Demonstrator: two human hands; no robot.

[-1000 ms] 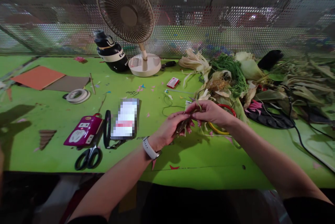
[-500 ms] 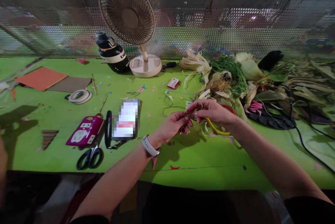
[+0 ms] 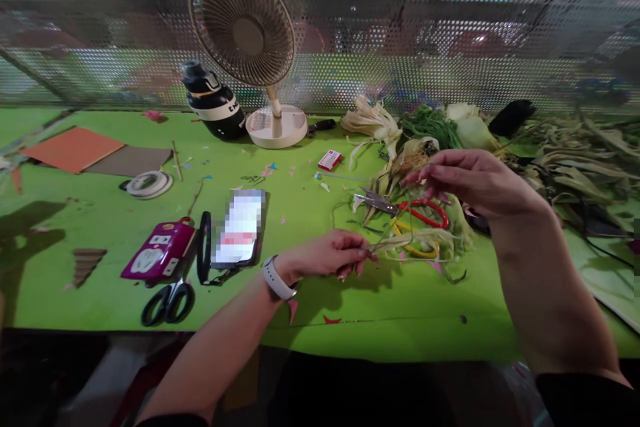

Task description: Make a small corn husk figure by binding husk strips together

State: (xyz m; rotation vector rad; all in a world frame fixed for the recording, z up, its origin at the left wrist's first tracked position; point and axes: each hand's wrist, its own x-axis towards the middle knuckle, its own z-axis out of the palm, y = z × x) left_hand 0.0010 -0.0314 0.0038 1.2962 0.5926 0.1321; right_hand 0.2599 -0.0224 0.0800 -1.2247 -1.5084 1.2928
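My left hand (image 3: pixel 333 255), with a pale watch strap on its wrist, is closed in a pinch around the thin end of a frayed corn-husk bundle (image 3: pixel 433 239). The bundle's pale green strips spread to the right over the table. Higher and to the right, my right hand (image 3: pixel 467 180) has its fingers pinched together on what looks like a thin green strand; its far part is hard to make out. Under the strips and between the hands lie pliers (image 3: pixel 380 202) with a red and a yellow handle.
Dried husks (image 3: pixel 373 122) and green string (image 3: pixel 430 126) are heaped behind my right hand. A fan (image 3: pixel 277 130), a black bottle (image 3: pixel 220 110) and a small red-white box (image 3: pixel 330 160) stand farther back. Leftward lie a phone (image 3: pixel 240 227), purple pouch (image 3: pixel 160 250), scissors (image 3: pixel 169 304) and tape (image 3: pixel 150 184).
My hands were together over the pliers and have parted. The right rose and moved right, while the left shifted slightly down, keeping the bundle. The pliers and husk strips are now uncovered.
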